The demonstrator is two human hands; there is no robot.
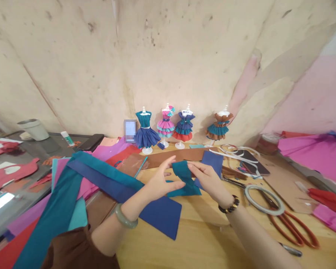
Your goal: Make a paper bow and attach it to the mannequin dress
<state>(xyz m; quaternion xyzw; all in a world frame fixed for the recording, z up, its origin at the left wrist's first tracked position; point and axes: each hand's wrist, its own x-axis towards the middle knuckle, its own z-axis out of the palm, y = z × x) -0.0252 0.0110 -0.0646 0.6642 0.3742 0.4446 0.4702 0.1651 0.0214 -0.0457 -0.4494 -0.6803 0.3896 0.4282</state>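
Observation:
My right hand (205,177) pinches the upper right edge of a teal strip (188,183), which hangs curved, its lower part lying over the wooden table. Just left of the strip, my left hand (164,179) has its thumb and fingers spread apart, with nothing held between them. A dark blue sheet (164,216) lies under my left forearm. Another blue piece (212,162) is behind my right hand. Long teal and blue strips (100,179) run across the left side of the table.
Several small dress forms (147,136) stand along the wall. Red-handled scissors (292,228), a roll of white tape (264,200) and a cutter (291,249) lie at right. A glue stick (67,138) and grey cup (34,129) are at left.

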